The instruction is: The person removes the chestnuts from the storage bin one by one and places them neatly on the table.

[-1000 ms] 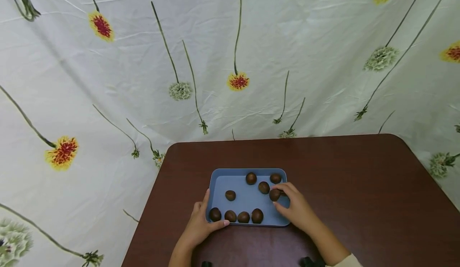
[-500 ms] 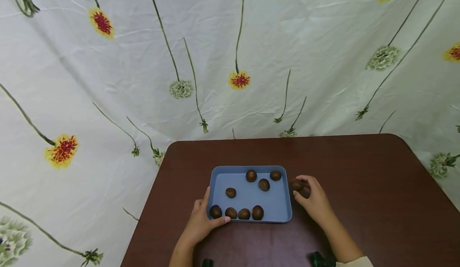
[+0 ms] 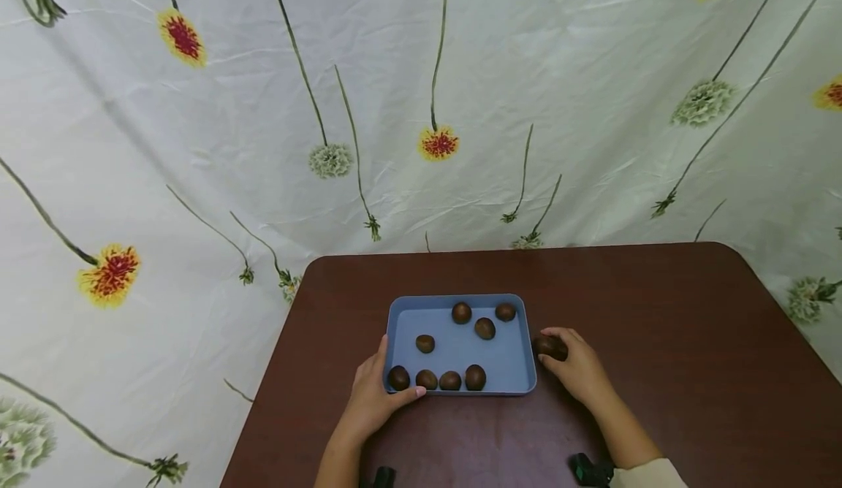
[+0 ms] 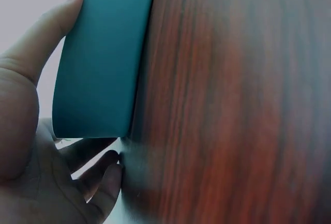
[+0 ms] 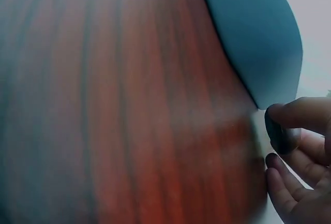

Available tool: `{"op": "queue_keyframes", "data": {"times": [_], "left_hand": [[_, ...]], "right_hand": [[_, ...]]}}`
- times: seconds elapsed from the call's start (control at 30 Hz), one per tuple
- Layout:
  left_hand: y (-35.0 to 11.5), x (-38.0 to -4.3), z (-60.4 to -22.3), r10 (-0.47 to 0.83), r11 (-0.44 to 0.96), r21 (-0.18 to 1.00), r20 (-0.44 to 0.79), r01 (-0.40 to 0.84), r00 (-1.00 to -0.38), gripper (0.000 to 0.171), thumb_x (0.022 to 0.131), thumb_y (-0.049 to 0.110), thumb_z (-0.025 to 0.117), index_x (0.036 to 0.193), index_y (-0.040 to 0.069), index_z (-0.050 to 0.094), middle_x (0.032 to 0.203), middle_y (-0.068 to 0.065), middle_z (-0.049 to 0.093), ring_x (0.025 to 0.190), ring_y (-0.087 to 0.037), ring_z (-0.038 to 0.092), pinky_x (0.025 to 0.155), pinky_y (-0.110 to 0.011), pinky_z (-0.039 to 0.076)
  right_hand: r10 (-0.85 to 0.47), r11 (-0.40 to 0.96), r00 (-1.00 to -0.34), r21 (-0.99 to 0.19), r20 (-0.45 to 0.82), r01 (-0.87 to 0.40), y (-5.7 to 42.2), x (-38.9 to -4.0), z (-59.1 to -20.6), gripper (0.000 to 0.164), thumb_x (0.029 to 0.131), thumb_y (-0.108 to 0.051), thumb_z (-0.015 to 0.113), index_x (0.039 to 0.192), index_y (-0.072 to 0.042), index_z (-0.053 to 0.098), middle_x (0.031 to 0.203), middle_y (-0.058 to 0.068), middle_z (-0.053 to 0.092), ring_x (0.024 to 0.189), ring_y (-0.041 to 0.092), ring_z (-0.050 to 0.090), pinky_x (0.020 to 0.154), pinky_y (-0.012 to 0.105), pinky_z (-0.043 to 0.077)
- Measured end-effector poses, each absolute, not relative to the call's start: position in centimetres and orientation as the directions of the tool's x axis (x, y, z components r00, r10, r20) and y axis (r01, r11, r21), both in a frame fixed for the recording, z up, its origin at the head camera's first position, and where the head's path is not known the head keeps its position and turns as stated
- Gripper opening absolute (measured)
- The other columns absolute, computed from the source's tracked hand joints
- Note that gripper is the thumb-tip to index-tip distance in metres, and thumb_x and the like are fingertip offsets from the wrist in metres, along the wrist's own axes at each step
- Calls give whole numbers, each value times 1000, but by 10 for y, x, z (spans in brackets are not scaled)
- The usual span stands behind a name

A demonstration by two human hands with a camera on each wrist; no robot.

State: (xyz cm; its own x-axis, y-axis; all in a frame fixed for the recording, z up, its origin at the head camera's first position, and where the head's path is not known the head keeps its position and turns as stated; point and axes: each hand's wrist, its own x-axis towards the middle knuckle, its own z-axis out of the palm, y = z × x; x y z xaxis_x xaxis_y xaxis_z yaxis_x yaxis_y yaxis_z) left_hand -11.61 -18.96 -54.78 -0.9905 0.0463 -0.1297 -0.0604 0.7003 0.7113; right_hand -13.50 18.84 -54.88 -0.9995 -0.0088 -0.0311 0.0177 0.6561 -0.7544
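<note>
A light blue rectangular tray point(image 3: 454, 356) rests on the table with several round brown nuts in it. Four-sided and shallow, it holds a row of them along its near side, including a dark nut point(image 3: 398, 378) at the near left corner and another nut point(image 3: 475, 377) nearer the middle. My left hand point(image 3: 371, 393) holds that near left corner, thumb along the front rim and fingers along the left side. Just off the tray's right side, my right hand point(image 3: 579, 367) pinches a brown nut point(image 5: 282, 133) between thumb and fingers, low over the table.
The dark red-brown table point(image 3: 658, 327) extends to the right of the tray and behind it. A white cloth point(image 3: 592, 71) printed with flowers hangs behind the table. Small dark devices, one of them a black wrist device point(image 3: 588, 470), show near the wrists at the bottom.
My right hand has lifted the nut out over the tray's right rim and lowered it beside the tray. The tray and my left hand have shifted slightly away from me.
</note>
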Motion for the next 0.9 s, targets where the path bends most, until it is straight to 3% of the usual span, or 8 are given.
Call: {"op": "queue_keyframes", "data": {"times": [0.17, 0.4, 0.9], "left_hand": [[-188, -120, -548, 46, 693, 718, -136, -66, -990, 122, 75, 60, 84, 165, 20, 11, 164, -13, 33, 152, -44, 22, 114, -73, 23], [-194, -119, -551, 47, 608, 783, -201, -132, -979, 120, 75, 51, 88, 164, 32, 11, 166, -15, 26, 154, -43, 20, 112, -73, 28], [-200, -120, -551, 73, 513, 841, -241, -171, -968, 115, 77, 46, 87, 164, 36, 12, 167, -19, 22, 153, -46, 23, 113, -72, 27]], "right_hand": [[-21, 673, -1000, -740, -13, -4, 189, -139, -552, 41, 91, -13, 74, 130, -10, 62, 131, 17, 63, 123, 40, 55, 98, 59, 46], [-42, 663, -999, -748, 9, -35, 190, -142, -555, 37, 89, -10, 76, 125, -11, 64, 120, 10, 64, 112, 30, 59, 95, 48, 49], [-57, 644, -998, -763, 23, -54, 193, -138, -556, 38, 90, -9, 74, 126, -13, 65, 124, 11, 62, 117, 32, 58, 99, 51, 47]]}}
